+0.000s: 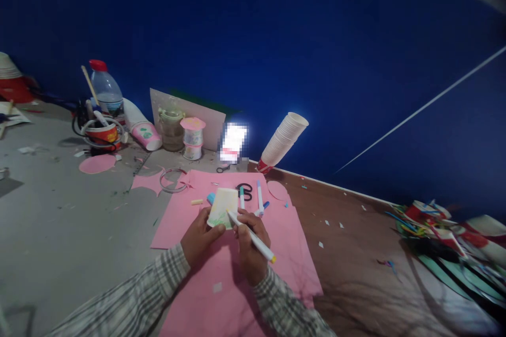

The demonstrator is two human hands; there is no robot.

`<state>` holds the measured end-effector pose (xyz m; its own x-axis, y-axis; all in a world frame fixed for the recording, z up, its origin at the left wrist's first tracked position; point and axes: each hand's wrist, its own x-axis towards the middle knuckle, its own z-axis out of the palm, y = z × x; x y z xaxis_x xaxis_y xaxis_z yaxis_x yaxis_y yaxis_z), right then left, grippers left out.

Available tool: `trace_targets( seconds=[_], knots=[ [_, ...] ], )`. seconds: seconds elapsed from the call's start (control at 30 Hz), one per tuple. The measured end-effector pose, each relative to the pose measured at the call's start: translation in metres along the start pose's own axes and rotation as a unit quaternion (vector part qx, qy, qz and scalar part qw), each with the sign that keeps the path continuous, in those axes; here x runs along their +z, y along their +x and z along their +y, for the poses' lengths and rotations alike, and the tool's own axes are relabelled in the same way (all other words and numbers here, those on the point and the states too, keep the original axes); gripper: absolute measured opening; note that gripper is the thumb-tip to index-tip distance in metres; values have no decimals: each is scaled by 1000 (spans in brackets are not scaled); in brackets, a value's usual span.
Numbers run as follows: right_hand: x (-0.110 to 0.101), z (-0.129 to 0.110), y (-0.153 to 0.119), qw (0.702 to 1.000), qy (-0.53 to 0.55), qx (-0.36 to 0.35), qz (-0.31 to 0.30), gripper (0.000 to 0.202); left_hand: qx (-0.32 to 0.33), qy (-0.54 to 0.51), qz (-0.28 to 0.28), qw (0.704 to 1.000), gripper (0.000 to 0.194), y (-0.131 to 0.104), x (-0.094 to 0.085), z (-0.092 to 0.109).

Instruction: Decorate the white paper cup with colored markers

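Observation:
My left hand (pixel 203 237) grips a pale paper cup (pixel 222 204) from its left side, thumb across the lower edge. Green and yellow marks show on the cup. In my right hand (pixel 252 245) is a white marker (pixel 256 242) with a yellow end, its tip at the cup's surface. Pink paper sheets (pixel 284 253) lie beneath both hands. Just beyond the cup are black-handled scissors (pixel 245 189), a green-capped marker (pixel 242 196), a pale purple marker (pixel 260 195) and a blue cap-like piece (pixel 211 198). A yellow piece (pixel 196 202) lies to the left.
A tall stack of paper cups (pixel 283 139) leans at the back. A decorated cup piece (pixel 193 139), a glass jar (pixel 171 130), a glowing blurred screen (pixel 234 142) and a bottle (pixel 106 89) stand behind. A tape ring (pixel 174 180) lies left; cups and craft pieces (pixel 429 213) are at right.

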<state>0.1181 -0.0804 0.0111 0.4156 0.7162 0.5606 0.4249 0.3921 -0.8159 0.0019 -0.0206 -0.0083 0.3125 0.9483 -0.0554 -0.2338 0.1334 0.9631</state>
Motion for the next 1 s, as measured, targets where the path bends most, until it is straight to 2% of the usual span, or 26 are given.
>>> trace_targets(
  seconds=[0.53,1.0],
  knots=[
    [-1,-1,0,1000,28,11,-8,14,-19,18,9,1000,41,-1,0,2],
    [-1,3,0,996,67,56,36,14,-28,30,5,999,43,1,-3,-2]
  ],
)
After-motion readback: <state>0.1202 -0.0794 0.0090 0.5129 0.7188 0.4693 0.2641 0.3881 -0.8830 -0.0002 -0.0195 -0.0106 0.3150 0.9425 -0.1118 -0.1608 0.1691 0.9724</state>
